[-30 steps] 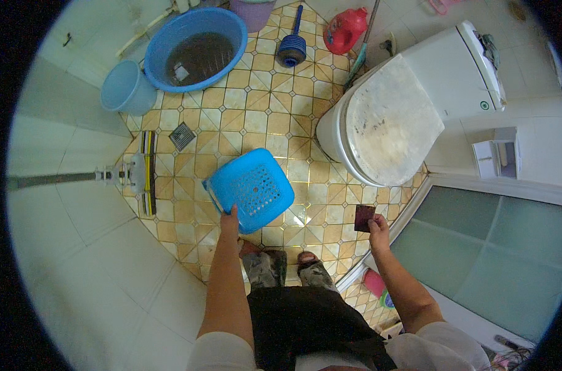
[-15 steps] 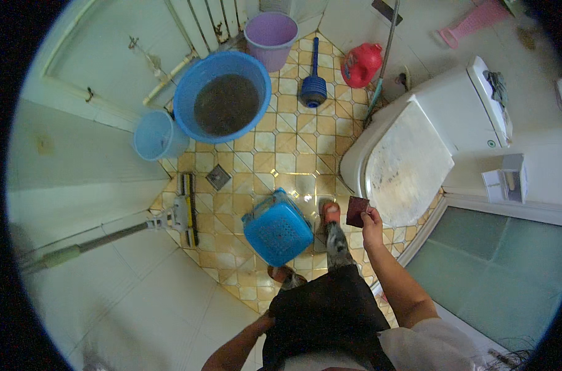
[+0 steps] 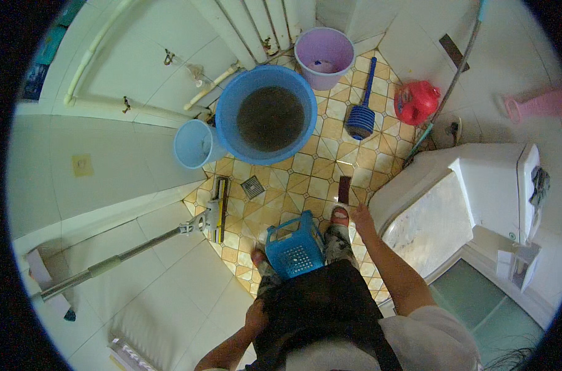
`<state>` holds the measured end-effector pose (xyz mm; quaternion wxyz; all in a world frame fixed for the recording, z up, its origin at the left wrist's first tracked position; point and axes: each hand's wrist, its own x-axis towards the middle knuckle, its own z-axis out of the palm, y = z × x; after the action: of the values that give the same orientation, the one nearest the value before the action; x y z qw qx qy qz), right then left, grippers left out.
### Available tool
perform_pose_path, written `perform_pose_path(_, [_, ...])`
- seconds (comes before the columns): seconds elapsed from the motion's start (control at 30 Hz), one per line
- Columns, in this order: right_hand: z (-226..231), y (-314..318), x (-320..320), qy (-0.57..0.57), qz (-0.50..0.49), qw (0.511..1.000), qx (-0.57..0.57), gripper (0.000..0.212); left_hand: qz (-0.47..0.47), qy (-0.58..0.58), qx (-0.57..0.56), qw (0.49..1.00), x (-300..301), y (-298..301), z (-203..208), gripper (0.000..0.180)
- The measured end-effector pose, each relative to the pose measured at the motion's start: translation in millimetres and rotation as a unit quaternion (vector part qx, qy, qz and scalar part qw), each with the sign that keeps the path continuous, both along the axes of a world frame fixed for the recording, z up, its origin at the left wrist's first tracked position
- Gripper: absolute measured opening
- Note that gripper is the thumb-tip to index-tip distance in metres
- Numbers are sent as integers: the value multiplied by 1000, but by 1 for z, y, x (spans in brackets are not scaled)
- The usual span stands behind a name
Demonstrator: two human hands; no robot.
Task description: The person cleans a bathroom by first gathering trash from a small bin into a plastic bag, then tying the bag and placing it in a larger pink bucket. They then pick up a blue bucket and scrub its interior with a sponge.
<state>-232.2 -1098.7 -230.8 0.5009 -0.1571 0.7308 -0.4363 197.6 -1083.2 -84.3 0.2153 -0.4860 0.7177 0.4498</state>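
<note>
My right hand (image 3: pixel 363 219) reaches forward beside the toilet, its fingers pinched together. At the fingertips is a thin dark red square piece (image 3: pixel 344 189), seen nearly edge-on above my right foot; its exact kind is unclear. My left hand (image 3: pixel 256 318) rests against the black apron (image 3: pixel 318 309) at my left thigh, its fingers partly hidden. Between my feet stands a blue plastic stool (image 3: pixel 297 250) with a holed surface, its near part covered by the apron. An orange slipper (image 3: pixel 340 216) shows on my right foot.
To the right stands a white toilet (image 3: pixel 426 216) with a stained lid. Ahead are a big blue basin (image 3: pixel 267 74) of dark water, a light blue bucket (image 3: pixel 193 145), a purple bucket (image 3: pixel 324 59), a blue plunger (image 3: pixel 361 117) and a red jug (image 3: pixel 417 102). A mop (image 3: pixel 219 210) leans left.
My view has shifted, so the room's things sit farther right in it. The dark red piece has turned from facing me to nearly edge-on. The stool appears closer to my legs.
</note>
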Motion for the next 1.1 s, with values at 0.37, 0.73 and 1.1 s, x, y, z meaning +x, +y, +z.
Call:
perform_pose_path(0.37, [136, 17, 102, 253, 527, 799, 138, 33, 233, -65, 517, 821, 78, -127, 62, 41])
perform_pose_path(0.73, [225, -58, 164, 288, 638, 691, 181, 15, 107, -127, 448, 879, 113, -270, 107, 43])
perform_pose_path(1.1, [256, 12, 84, -286, 495, 759, 312, 23, 153, -146, 370, 905, 59, -287, 92, 43])
